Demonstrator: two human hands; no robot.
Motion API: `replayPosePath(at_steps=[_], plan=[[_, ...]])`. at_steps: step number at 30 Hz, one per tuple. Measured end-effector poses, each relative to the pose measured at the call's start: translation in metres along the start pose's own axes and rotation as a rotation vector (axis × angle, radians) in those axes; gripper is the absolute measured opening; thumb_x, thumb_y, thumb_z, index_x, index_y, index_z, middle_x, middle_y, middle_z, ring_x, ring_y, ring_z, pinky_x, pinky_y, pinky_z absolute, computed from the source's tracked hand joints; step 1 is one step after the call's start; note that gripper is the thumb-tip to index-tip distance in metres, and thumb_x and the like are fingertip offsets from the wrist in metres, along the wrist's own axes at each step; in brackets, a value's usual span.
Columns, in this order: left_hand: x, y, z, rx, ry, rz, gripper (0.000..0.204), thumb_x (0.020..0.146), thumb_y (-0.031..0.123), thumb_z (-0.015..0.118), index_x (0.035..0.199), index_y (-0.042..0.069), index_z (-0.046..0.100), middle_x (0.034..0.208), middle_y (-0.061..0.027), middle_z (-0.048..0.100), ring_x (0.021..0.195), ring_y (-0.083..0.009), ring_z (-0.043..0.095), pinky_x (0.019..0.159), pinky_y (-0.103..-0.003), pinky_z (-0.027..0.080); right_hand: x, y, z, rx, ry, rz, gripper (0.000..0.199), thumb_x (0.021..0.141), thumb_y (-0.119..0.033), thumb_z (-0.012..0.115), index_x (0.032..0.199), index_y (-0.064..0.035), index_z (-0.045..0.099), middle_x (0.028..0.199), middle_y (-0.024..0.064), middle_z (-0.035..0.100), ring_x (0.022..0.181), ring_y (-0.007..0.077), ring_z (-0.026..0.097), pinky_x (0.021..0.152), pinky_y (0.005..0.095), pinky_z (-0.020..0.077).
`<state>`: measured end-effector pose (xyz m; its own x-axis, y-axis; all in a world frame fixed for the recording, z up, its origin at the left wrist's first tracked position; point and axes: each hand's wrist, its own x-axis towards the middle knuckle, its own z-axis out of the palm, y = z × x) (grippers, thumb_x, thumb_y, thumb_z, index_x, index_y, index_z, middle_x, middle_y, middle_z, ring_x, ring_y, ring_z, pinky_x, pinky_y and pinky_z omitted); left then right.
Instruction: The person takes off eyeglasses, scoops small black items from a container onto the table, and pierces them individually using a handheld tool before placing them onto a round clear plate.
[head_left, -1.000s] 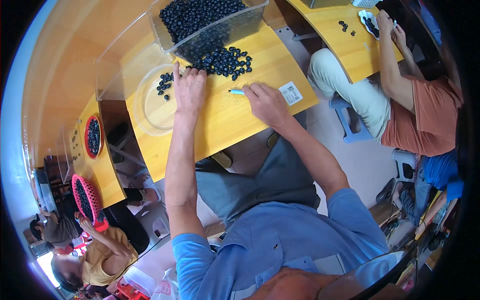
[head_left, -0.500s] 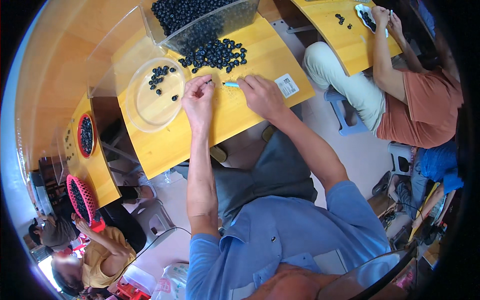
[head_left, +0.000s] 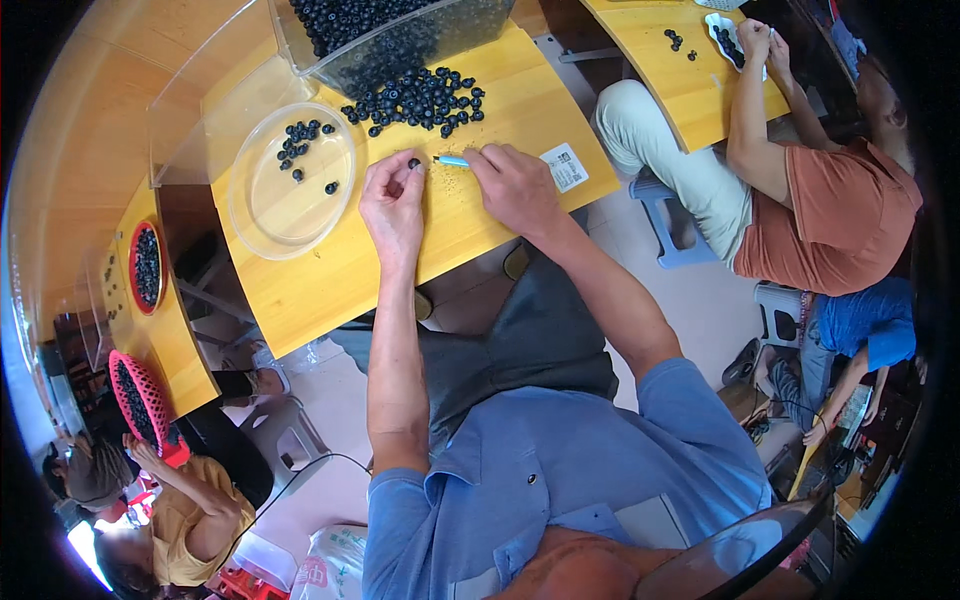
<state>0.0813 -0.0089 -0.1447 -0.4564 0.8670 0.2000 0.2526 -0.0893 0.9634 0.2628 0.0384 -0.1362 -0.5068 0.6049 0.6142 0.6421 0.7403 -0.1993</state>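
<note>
Between thumb and fingertips, my left hand (head_left: 392,205) pinches a small round black bead-like piece (head_left: 414,163). My right hand (head_left: 518,188) is closed around a slim light-blue tool (head_left: 452,161) whose dark tip points left at the piece, a short gap apart. I cannot make out the tool's exact kind. Just beyond both hands lies a loose pile of similar black pieces (head_left: 425,100). To the left, a round clear plastic lid or shallow tray (head_left: 265,245) holds several more. Fine brownish crumbs are scattered on the yellow table (head_left: 300,310) under my hands.
A large clear bin (head_left: 440,45) full of black pieces stands at the far edge. A white printed label (head_left: 565,167) lies right of my right hand. Co-workers sit at tables on both sides, with a red bowl (head_left: 134,268) and pink basket (head_left: 160,415) at left.
My left hand has turned a little, so the black piece now shows more fully at its fingertips. The blue tool's tip stays just right of it. The whole view has shifted slightly.
</note>
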Motion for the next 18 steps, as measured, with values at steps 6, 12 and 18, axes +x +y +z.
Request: replayPosePath(at_steps=[6,12,18], plan=[[-0.001,-0.003,-0.001,-0.085,-0.009,-0.146,0.018,0.090,-0.003,0.074,0.108,-0.002,0.072,0.094,-0.0013,0.065,0.080,-0.0071,0.060,0.074,-0.021,0.050,0.002,-0.002,-0.005,0.000,0.052,-0.029,0.021,0.081,-0.011,0.064,0.101,-0.0059,0.067,0.082,0.0040,0.056,0.074,0.0191,0.063,0.061,0.0345,0.0532],[-0.001,0.011,0.006,-0.139,-0.047,-0.121,0.033,0.090,-0.007,0.071,0.122,-0.004,0.063,0.096,-0.0034,0.068,0.085,-0.0073,0.062,0.078,-0.021,0.052,0.001,-0.001,-0.006,0.027,0.056,-0.064,0.024,0.079,-0.008,0.066,0.103,-0.0056,0.069,0.081,0.0046,0.057,0.070,0.0200,0.063,0.060,0.0349,0.0523],[-0.001,0.011,0.006,-0.110,-0.081,-0.097,0.037,0.088,-0.008,0.072,0.124,-0.005,0.063,0.098,-0.0056,0.070,0.085,-0.0086,0.064,0.078,-0.022,0.053,0.000,-0.002,-0.005,0.039,0.054,-0.076,0.026,0.078,-0.006,0.069,0.104,-0.0054,0.072,0.082,0.0046,0.060,0.069,0.0201,0.064,0.059,0.0347,0.0521]])
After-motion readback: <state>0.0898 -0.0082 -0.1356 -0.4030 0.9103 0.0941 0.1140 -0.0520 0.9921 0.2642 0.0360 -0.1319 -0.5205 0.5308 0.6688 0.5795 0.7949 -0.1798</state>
